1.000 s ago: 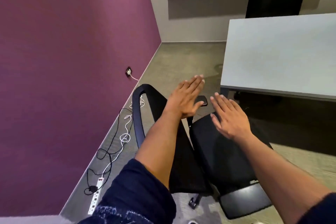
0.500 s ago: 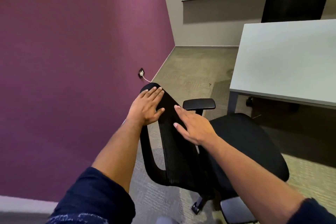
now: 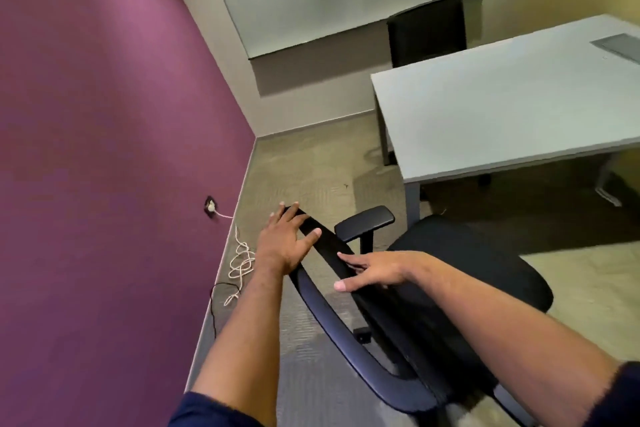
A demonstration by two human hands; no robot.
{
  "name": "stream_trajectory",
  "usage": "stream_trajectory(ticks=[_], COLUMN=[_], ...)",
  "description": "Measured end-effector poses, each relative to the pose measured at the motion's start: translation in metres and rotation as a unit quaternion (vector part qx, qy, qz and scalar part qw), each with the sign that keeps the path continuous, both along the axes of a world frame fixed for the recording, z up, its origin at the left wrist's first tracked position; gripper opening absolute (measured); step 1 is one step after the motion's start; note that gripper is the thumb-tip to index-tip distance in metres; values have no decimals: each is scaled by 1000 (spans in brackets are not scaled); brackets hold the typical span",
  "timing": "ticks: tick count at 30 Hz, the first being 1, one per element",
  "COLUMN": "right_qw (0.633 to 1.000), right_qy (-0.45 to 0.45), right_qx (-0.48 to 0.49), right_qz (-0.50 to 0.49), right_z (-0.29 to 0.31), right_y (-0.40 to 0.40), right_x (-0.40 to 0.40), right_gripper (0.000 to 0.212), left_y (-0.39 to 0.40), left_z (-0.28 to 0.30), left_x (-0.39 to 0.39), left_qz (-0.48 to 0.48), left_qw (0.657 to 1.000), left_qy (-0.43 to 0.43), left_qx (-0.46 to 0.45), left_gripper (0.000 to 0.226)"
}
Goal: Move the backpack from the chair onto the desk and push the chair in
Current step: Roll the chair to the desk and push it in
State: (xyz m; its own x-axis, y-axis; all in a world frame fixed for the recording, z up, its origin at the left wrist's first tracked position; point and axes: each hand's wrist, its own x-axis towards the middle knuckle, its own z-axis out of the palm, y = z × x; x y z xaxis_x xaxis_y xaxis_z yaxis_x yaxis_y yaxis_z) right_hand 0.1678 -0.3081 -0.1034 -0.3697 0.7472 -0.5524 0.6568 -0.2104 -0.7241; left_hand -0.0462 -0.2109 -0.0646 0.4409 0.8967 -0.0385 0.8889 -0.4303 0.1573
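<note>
- The left hand (image 3: 284, 239) lies flat and open on the top edge of the chair's backrest (image 3: 349, 274), fingers spread and not curled around it.
- The right hand (image 3: 377, 270) rests further along the same edge, also open, fingers laid over the rim with no closed hold.
- The chair (image 3: 464, 274) stands turned partly away from the desk (image 3: 502, 114), its seat near the desk's corner leg but not tucked under.
- No backpack shows on the seat or on the visible part of the desktop; where it is, I cannot tell.
- The step in hand looks like pushing the chair in.
- Next the chair needs swinging to face the desk, then rolling forward clear of the leg.
</note>
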Motion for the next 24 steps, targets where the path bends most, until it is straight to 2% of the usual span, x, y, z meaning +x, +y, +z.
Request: stream_trajectory(ticks=[4,9,13,15,17,20,24], right_qw=[996,990,978,970,967,970,971], right_qy=[47,-10,-73,-69,-55,-57,-33], right_qx=[-19,35,109,125,130,121,111], right_qz=[-78,-138,-163,-196,-211,-201,-210], right_z=[5,21,27,23,18,16,14], right_y=[1,2,-4,-11,-18,-24,-40], right_x=[-31,-75,-101,-106,-106,-102,-90], right_gripper=[147,154,135,126,121,122,126], left_y=[16,33,33,32,35,45,42], left_z=[-6,-8,-8,-9,-10,-12,-12], left_x=[-7,-8,-17,-20,-24,-32,-23], left_qz=[-62,-151,-172,-204,-255,-366,-452], left_qw=[998,988,984,977,964,923,882], left_qy=[-26,4,-38,-57,-50,12,-9], left_qx=[18,31,28,39,63,117,135], left_gripper=[57,63,77,82,81,81,67])
